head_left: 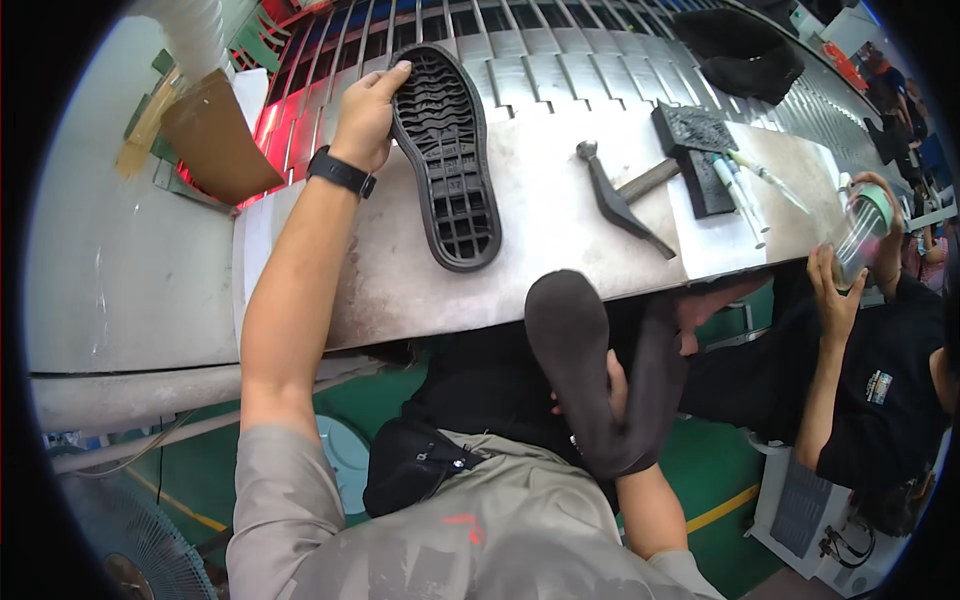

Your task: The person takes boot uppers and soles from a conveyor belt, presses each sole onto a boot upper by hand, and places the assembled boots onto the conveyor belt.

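My left hand [366, 118] grips the toe end of a black rubber shoe sole [458, 190], thumb over its edge. The sole's ribbed and gridded inner side faces up, above the metal worktable. Lower down, near the table's front edge, my right hand [617, 388] is wrapped round a dark grey-brown boot upper [568, 330], its rounded bottom turned up and its shaft folded to the right. Much of that hand is hidden by the upper. A hammer [612, 205] with a wooden handle lies on the table, its handle end against a black block [708, 180].
Several thin brushes or pens [740, 195] lean by the block. Behind the table runs a slatted metal conveyor [540, 70] with dark pieces [745, 65] on it. At right a person holds a clear jar [862, 240]. Cardboard [215, 140] stands at left; a fan [130, 540] is below.
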Demonstrator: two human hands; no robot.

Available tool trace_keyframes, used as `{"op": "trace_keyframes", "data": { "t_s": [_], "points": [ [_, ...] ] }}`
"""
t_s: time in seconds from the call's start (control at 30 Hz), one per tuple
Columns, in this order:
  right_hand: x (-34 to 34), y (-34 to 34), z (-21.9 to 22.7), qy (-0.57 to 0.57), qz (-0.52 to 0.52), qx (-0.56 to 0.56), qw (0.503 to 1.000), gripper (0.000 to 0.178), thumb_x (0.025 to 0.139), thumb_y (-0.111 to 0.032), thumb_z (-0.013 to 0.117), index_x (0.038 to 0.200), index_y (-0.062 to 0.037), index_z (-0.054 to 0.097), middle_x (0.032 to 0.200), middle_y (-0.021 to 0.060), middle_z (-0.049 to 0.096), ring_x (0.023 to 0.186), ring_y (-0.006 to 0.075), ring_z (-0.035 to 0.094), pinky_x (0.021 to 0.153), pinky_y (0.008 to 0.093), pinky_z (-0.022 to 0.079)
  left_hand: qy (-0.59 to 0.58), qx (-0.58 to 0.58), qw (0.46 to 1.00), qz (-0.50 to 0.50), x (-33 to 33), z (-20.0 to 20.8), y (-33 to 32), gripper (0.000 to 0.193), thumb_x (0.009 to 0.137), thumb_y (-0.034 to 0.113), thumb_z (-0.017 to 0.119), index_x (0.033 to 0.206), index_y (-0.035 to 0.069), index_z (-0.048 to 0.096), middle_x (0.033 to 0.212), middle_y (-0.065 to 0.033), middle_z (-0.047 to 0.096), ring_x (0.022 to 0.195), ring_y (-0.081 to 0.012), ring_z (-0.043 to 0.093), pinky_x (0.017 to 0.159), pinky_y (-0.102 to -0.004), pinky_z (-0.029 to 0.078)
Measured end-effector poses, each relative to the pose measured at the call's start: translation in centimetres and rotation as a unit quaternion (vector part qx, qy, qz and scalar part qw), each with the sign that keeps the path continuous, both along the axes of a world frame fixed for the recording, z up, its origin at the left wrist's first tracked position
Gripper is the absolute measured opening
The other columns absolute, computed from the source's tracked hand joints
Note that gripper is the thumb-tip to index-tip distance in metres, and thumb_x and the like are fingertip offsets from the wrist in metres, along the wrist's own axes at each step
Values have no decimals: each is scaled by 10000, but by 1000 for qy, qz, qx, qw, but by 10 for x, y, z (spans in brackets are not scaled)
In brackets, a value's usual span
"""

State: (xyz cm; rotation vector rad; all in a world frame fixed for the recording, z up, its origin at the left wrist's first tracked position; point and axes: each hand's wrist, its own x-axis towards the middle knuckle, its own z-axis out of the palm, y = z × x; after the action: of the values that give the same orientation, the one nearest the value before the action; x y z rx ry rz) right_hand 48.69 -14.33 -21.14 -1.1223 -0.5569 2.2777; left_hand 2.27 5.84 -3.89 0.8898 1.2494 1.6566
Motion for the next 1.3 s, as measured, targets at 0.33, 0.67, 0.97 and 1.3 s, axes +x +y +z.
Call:
{"op": "trace_keyframes", "data": {
  "t_s": [0.33,0.67,0.97,1.3],
  "points": [
    [-5,21,0,111,62,35,991,793,1109,-609,272,1399,71,562,1100,291,726,911,410,750,769,497,655,-282,32,956,-76,75,14,-187,561,1032,379,557,1398,-41,625,1394,-246,678,1216,-351,709,1077,-499,565],
    [-10,13,1,97,66,50,992,768,1103,-584,291,1362,82,575,1114,299,709,924,421,746,769,495,661,-234,63,942,-234,108,-45,-231,1236,840,983,413,1561,-20,456,1551,-294,494,1469,-438,475,1235,-632,378],
    [-17,13,19,34,45,15,998,678,1104,-537,318,1408,39,506,1096,296,706,881,408,749,714,483,662,-249,110,937,-220,111,-45,-230,1134,888,960,299,1453,4,531,1437,-306,569,1334,-422,601,1112,-585,536],
    [-37,9,57,29,-36,56,997,321,1109,-177,548,1308,75,568,942,241,717,726,326,747,609,409,646,-228,146,953,-135,85,37,-232,1035,1011,830,298,1475,-67,525,1465,-337,526,1251,-377,625,1026,-510,573]
  ]
}}
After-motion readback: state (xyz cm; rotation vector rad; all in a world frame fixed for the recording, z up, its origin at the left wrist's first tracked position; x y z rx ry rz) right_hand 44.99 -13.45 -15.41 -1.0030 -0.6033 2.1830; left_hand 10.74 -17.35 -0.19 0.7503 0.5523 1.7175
